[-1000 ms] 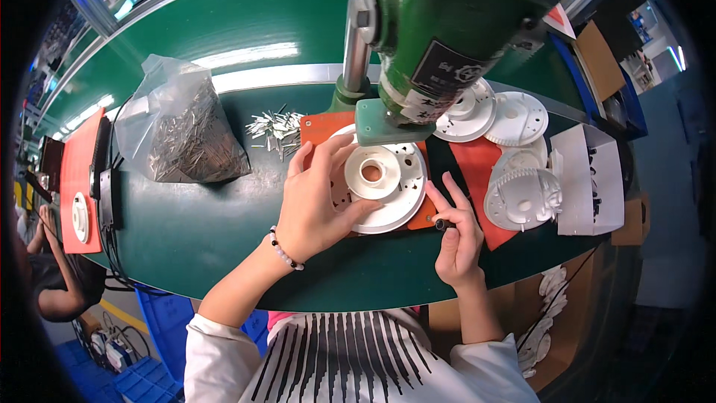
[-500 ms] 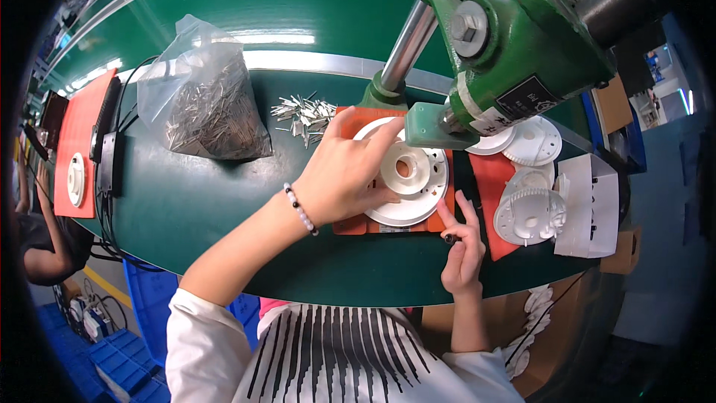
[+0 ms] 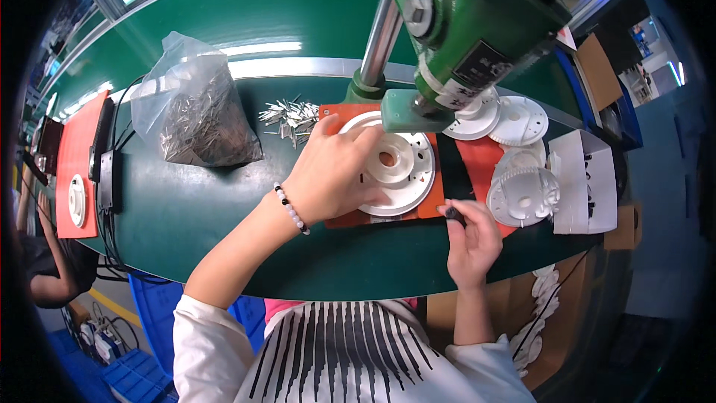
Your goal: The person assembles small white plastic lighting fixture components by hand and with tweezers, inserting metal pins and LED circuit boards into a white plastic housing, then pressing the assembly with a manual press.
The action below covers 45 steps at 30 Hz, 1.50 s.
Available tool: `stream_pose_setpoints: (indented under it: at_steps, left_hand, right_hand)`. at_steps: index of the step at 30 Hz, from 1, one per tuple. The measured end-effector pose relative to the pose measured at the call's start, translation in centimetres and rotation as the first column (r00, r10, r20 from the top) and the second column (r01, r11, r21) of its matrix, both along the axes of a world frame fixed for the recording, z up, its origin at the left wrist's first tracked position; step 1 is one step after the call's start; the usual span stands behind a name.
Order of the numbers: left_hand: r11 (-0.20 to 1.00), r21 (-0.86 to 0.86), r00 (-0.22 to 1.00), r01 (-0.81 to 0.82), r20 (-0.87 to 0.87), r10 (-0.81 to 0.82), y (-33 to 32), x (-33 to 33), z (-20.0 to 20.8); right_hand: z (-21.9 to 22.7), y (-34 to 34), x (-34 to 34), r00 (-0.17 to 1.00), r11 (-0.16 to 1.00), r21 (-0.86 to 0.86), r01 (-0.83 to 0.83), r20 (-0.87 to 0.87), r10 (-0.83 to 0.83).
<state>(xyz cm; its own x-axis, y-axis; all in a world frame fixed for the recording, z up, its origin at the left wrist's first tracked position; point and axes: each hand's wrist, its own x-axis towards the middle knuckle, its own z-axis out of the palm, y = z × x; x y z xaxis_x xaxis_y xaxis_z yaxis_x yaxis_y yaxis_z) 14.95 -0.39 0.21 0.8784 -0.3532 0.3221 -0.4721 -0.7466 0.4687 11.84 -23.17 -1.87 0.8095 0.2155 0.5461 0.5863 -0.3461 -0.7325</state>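
Head view: from where I stood, the green desk (image 3: 171, 224) carried a green press (image 3: 477, 26), its pale block (image 3: 403, 110) hiding the far edge of a white disc (image 3: 399, 169) on an orange mat (image 3: 432, 207). The left hand (image 3: 328, 168) had its grip curved over the disc's left side; whether it clamped, I couldn't tell. The right hand (image 3: 475, 237), near the mat, had its grip pinched on a small dark piece (image 3: 453, 214). To my eye, good work here meant steadying the disc flat, pinching the piece lightly but surely, and having fingertips clear of the block. I counted one press, one bag of metal pins (image 3: 205, 119), one white box (image 3: 564, 186), at least three more discs (image 3: 520, 121) rightward, one held piece, and loose pins (image 3: 292, 119) past counting.
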Motion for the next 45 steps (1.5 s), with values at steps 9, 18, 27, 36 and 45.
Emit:
stream_pose_setpoints:
  at_steps: [9, 18, 27, 36, 45]
  left_hand:
    - [0.98, -0.058, 0.978, -0.189, 0.077, 0.194, -2.1, 0.6, -0.7]
    - [0.972, -0.106, 0.976, -0.21, 0.028, 0.214, -1.7, -0.4, -0.8]
    - [0.957, -0.155, 0.968, -0.245, 0.01, 0.25, -1.9, -0.6, -1.2]
    - [0.948, -0.204, 0.967, -0.243, 0.033, 0.254, -1.7, -0.4, -1.7]
    - [0.923, -0.293, 0.957, -0.251, 0.067, 0.281, -2.4, -0.2, -2.7]
  right_hand:
    - [0.3, -0.9, 2.4, 0.891, 0.9, 0.43, -0.063, -0.382, 0.245]
    - [1.8, -0.2, 6.0, 0.83, 0.924, 0.367, -0.104, -0.481, 0.284]
    - [0.7, 0.7, 7.7, 0.855, 0.944, 0.253, -0.213, -0.419, 0.305]
    - [3.6, 2.9, 8.9, 0.98, 0.897, -0.395, -0.201, -0.084, 0.183]
    - [-1.0, 1.9, 9.3, 0.996, 0.994, -0.085, -0.067, -0.063, 0.061]
